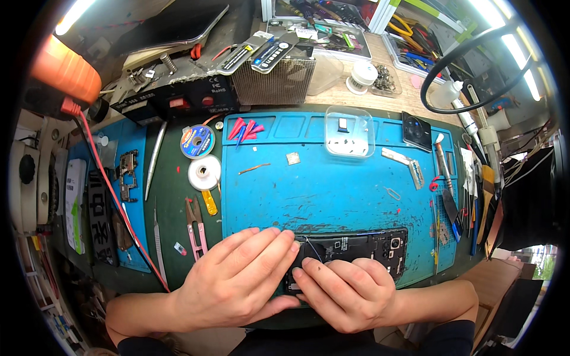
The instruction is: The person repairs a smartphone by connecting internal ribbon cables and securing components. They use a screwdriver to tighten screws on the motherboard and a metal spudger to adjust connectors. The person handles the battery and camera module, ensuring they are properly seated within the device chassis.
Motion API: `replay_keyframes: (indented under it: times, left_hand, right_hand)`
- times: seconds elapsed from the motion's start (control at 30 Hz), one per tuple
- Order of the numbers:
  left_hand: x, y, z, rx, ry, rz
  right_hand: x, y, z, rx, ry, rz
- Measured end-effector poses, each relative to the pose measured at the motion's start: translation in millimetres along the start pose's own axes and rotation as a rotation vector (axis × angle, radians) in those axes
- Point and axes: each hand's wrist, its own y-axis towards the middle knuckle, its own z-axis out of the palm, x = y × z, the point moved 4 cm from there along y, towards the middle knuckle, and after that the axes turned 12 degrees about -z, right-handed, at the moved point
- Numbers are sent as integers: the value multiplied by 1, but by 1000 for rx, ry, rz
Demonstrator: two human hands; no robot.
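Note:
A black opened phone [368,249] lies at the front of the blue silicone mat [320,190], with a thin cable [314,249] across its left part. My left hand [237,279] wraps its closed fingers over the phone's left end, its thumb low along the near side. My right hand [341,296] is curled on the phone just beside it, its fingertips pressed at the thin cable; whether anything small is pinched there is hidden.
A clear box of small parts [350,142], solder spools [203,173], pink-handled cutters [196,231] and a circuit board [128,175] surround my hands. Long tools [472,196] line the right side. A black metal machine [178,98] stands behind, and a red cable [107,184] runs down the left.

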Motion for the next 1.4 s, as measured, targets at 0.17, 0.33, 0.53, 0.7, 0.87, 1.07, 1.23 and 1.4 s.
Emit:
replay_keyframes:
  times: [0.17,0.33,0.53,0.7,0.87,1.07,1.23,1.4]
  left_hand:
    - [2,-3,6,-37,66,37]
    - [3,-4,9,-76,79,41]
    - [2,-7,10,-87,128,60]
    - [0,-9,11,-82,169,63]
    - [3,-7,11,-95,60,17]
    - [3,-11,14,-179,46,-48]
    - [7,-11,13,-194,8,-18]
    - [12,-7,6,-122,-12,5]
  right_hand:
    - [1,0,0,14,-4,-4]
    - [1,2,-1,29,-27,1]
    - [-1,4,-1,14,-4,15]
    - [-2,4,-1,13,9,27]
    - [-2,4,-2,30,6,34]
    - [-2,4,2,20,8,53]
    - [-1,5,-1,55,24,54]
    - [-3,6,-1,83,50,66]
